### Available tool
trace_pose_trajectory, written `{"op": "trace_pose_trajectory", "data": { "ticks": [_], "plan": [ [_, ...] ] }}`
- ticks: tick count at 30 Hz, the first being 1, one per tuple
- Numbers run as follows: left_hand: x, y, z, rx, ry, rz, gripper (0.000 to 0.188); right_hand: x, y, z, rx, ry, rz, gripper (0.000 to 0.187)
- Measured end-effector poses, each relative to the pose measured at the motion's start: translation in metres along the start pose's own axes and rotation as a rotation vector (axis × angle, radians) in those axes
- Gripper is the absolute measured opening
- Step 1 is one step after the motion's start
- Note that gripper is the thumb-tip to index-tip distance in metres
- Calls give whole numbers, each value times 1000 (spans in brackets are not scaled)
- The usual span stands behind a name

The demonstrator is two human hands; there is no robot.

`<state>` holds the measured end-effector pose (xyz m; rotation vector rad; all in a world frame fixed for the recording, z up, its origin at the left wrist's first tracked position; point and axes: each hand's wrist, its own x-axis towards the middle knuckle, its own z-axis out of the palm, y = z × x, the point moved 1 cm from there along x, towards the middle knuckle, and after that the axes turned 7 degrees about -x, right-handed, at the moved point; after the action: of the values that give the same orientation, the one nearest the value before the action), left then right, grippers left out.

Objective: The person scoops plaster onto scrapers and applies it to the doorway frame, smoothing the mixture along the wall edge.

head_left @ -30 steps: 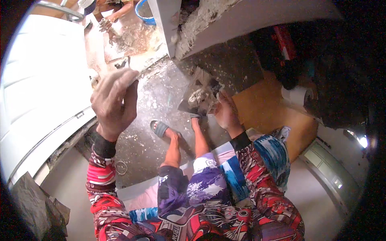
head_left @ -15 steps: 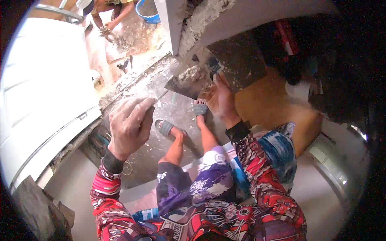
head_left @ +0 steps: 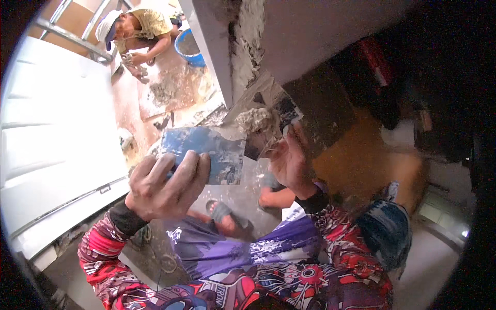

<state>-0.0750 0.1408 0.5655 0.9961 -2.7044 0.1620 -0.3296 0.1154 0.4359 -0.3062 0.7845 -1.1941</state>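
Observation:
My left hand (head_left: 168,186), dusted with grey, grips a flat blue rectangular plastering blade (head_left: 209,147) by its near edge, fingers spread over its smeared face. My right hand (head_left: 292,163) is closed on the side of a thin dark plate (head_left: 253,149). On that plate sits a lump of wet grey mortar (head_left: 256,120). The blade's right edge is close beside the plate; I cannot tell whether they touch. Just beyond them, the corner of a wall (head_left: 249,49) bears rough, fresh mortar.
At the far left a person (head_left: 150,31) crouches, hands covered in mortar, beside a blue bucket (head_left: 190,49) and a mortar-smeared board (head_left: 165,90). A metal ladder (head_left: 77,39) lies behind. A bright white panel (head_left: 57,113) stands left; a brown sheet (head_left: 351,129) is at right.
My left hand has turned the blue blade from edge-on to face-up and brought it against or near the plate. The person at the far left shows more fully. My legs have bent.

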Motion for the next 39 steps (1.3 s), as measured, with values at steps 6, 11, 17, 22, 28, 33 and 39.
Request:
{"op": "trace_pose_trajectory", "data": {
  "ticks": [6,11,17,22,28,33,39],
  "plan": [
    [-13,-8,65,221,206,136,34,25,13,-55,-219,-219,-110,30],
    [-18,-6,105,179,198,201,33,19,-3,-38,-270,-136,-2,21],
    [-19,-6,111,-107,368,132,36,24,20,-70,-180,112,1,15],
    [-12,-5,114,-250,361,183,39,12,16,-56,-108,103,-33,13],
    [-13,1,109,-143,309,169,42,8,25,-69,-332,8,-123,26],
    [-11,7,101,77,228,216,41,1,29,-73,-809,-165,-456,35],
    [-3,7,96,61,241,242,38,7,21,-79,-1471,-39,-700,40]
  ]
}}
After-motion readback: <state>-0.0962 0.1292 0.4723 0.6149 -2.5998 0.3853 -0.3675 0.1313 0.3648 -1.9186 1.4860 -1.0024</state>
